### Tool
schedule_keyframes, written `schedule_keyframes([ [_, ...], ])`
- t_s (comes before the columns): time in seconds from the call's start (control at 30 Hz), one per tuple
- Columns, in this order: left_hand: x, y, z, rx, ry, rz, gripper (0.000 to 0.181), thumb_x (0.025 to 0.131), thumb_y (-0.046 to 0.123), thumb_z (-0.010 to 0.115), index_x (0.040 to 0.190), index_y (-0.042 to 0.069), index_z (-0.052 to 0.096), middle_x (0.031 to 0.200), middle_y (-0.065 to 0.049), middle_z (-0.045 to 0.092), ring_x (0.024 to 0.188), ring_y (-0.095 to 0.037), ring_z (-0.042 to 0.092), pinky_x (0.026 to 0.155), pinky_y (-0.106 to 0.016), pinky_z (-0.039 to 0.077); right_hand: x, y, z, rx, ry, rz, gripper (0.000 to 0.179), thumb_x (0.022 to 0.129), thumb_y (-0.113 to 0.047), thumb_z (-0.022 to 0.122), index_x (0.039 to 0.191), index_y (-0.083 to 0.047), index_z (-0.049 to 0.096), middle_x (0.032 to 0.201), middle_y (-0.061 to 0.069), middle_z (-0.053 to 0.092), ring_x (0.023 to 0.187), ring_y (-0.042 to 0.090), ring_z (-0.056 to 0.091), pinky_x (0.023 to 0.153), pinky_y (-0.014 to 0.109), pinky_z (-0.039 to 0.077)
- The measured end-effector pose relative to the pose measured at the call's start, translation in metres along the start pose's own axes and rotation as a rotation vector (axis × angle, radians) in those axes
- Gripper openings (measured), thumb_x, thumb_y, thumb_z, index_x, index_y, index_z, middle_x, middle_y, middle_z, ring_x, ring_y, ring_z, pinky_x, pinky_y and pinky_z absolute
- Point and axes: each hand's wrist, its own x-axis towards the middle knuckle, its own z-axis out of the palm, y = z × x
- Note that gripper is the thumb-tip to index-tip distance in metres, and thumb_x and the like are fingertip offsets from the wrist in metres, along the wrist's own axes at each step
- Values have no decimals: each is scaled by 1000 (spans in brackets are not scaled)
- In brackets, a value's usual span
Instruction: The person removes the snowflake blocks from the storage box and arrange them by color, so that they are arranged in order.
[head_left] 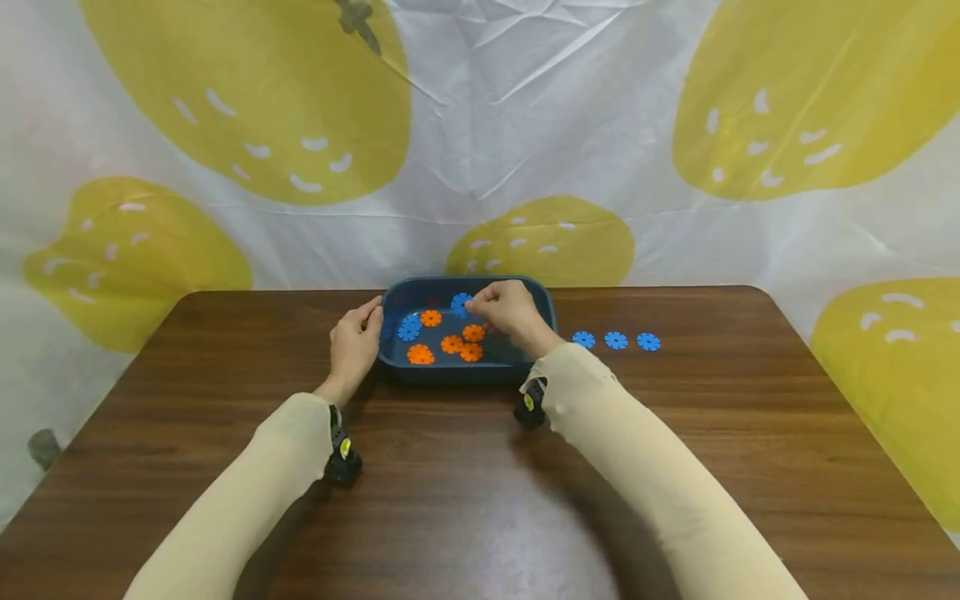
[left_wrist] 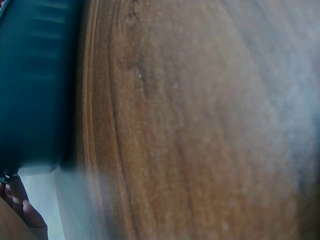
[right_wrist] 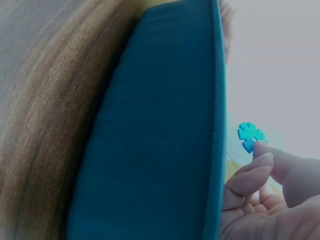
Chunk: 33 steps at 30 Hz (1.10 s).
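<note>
Head view: a blue toothed disc [head_left: 460, 299] is pinched by the right hand [head_left: 513, 310] over the blue tray [head_left: 457, 374], toward its far wall; it's round, so no long axis, and it pokes out left of the fingertips. Three blue discs [head_left: 616, 341] are lined up on the worktop [head_left: 465, 467] to the tray's right, so the right hand is nearer to them, with the tray's right wall in between. Orange discs [head_left: 452, 344] and more blue ones [head_left: 409, 327] are scattered on the tray floor; its right part is hidden by the right hand. Left hand [head_left: 354, 343] is placed at the tray's left end. Left wrist view: mostly outer tray wall and wood; left fingers cut off at lower left, rim seemingly touched, but whether it's gripped can't be told. Right wrist view: disc is held by its edge, partly covered by the thumb; tray interior is blocked by the near wall.
</note>
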Motion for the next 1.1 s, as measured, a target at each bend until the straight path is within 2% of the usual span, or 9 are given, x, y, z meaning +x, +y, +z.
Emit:
schedule_keyframes([
  [0.13,0,0,0,4,5,2,37,100,23,47,132,7,56,123,-19,58,109,-34,56,93,-47,43,-1,1,-5,31,1,9,27,91,-24,63,103,0,68,77,4,60,59,19,50,49,27,37],
  [0.37,1,1,0,13,9,13,37,99,22,47,132,7,56,125,-20,58,114,-35,53,97,-48,41,-5,7,-17,69,16,-8,27,92,-22,62,103,2,66,75,4,57,55,13,47,51,24,39],
  [0.6,2,2,-1,19,-3,-5,37,100,23,46,133,8,55,123,-19,58,112,-34,54,94,-48,42,-10,11,-29,94,27,-12,26,92,-20,61,102,4,65,67,1,54,53,11,46,52,23,42],
  [0.83,2,0,-1,2,18,27,38,99,26,46,131,9,57,120,-21,59,108,-37,55,92,-49,42,-14,15,-40,125,32,5,29,93,-20,60,107,5,64,68,2,52,54,10,45,58,24,44],
  [0.97,2,-2,-1,-2,38,55,39,99,32,46,130,12,59,117,-20,61,104,-36,56,88,-48,43,-16,17,-45,153,44,8,29,93,-20,60,106,6,63,66,1,51,53,9,45,55,21,43],
  [1.1,2,0,-2,-2,10,30,39,99,28,46,132,9,57,120,-21,59,107,-37,55,91,-49,42,-18,21,-52,179,60,3,28,92,-18,61,104,7,62,62,-2,49,51,8,44,52,19,41],
])
